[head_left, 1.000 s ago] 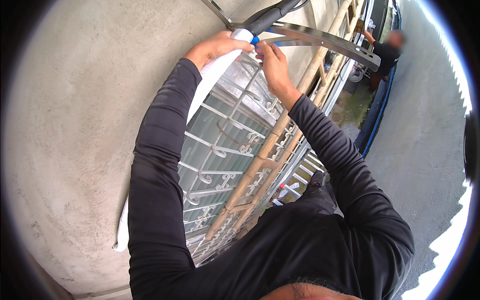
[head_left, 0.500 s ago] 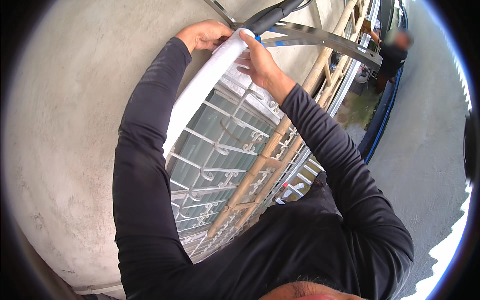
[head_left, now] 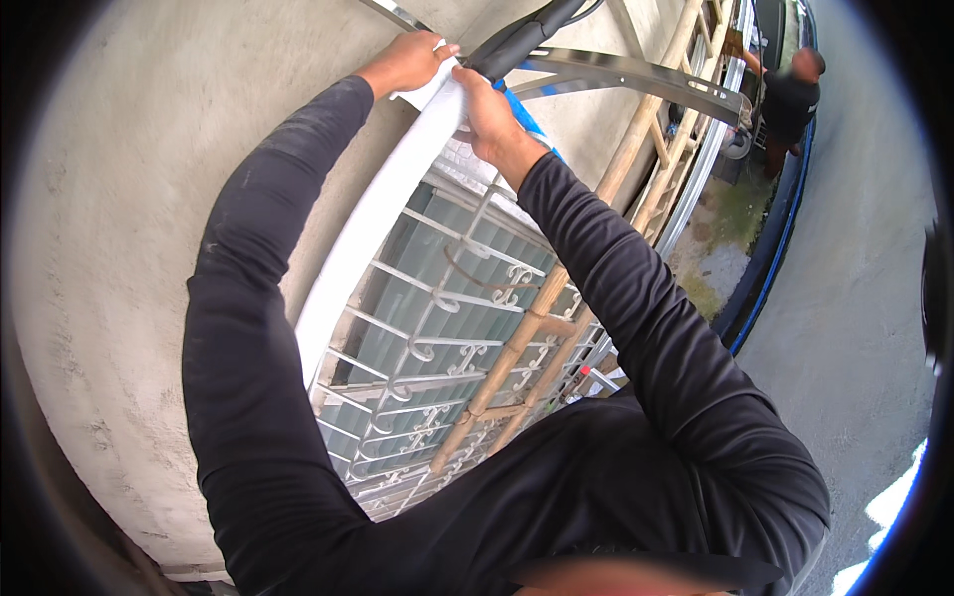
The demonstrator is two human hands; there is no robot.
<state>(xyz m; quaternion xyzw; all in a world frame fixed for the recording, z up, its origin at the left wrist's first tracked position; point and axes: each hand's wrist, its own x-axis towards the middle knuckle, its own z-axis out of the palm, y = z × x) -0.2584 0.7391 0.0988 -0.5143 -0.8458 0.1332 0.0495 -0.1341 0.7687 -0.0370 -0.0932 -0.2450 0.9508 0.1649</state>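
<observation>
A long pipe covered in white wrap [head_left: 383, 209] runs up along the wall to both my hands. Where it meets black foam-like tubing [head_left: 522, 42], my left hand [head_left: 409, 62] is closed with its fingers bent on a flap of white tape [head_left: 425, 92], which stands away from the pipe. My right hand [head_left: 489, 111] is wrapped round the pipe's upper end, thumb toward the left hand. A strip of blue material [head_left: 524, 116] shows behind the right wrist. Some of the right fingers are hidden behind the pipe.
A metal bracket [head_left: 646, 77] juts out just beyond my hands. White window grilles [head_left: 437, 298] and a bamboo ladder [head_left: 532, 323] lie below. Another person [head_left: 792, 104] stands down in the passage at far right. The concrete wall [head_left: 129, 248] rises at left.
A flap of white tape now shows beside the left hand. My right hand has moved left and closed round the pipe, and blue material behind it has come into view.
</observation>
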